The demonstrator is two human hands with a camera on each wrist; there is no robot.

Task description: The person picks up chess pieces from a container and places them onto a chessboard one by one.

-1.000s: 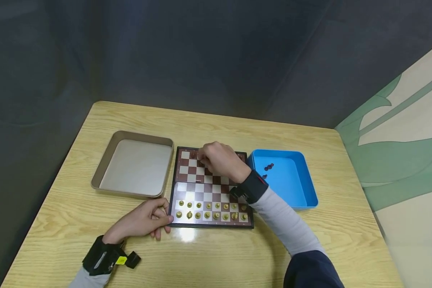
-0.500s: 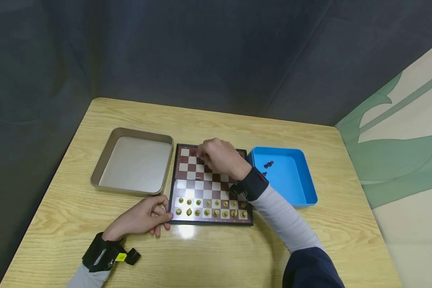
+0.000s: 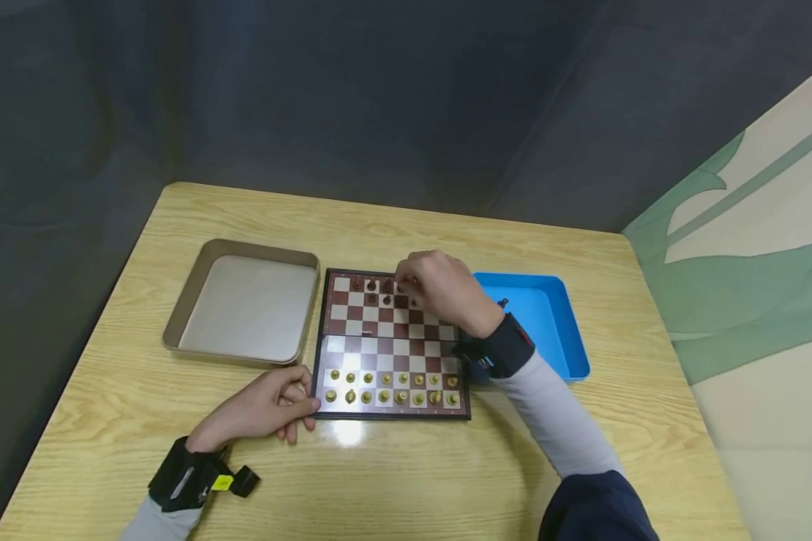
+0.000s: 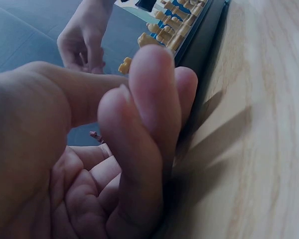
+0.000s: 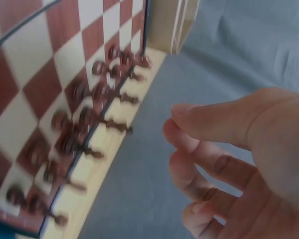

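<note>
A folding chessboard (image 3: pixel 379 347) lies on the table. Gold chess pieces (image 3: pixel 401 396) fill two rows on its near side. Dark chess pieces (image 5: pixel 114 125) stand in two rows along the far edge, partly covered by my right hand in the head view. My left hand (image 3: pixel 264 406) holds the board's near left corner, thumb on the edge and the other fingers bent beside it. Over the far right part of the board is my right hand (image 3: pixel 449 293). Its thumb and fingers are loosely bent, with no piece showing between them in the right wrist view.
A blue tray (image 3: pixel 562 338) stands against the board's right side, a dark chess piece (image 3: pixel 503 303) showing in it beside my wrist. To the left sits a beige metal tray (image 3: pixel 240 308). A dark curtain (image 3: pixel 379 113) hangs behind the table.
My right hand has moved right across the far rows, uncovering several dark pieces at the far left. My left hand stays at the board's corner. The head view has shifted slightly.
</note>
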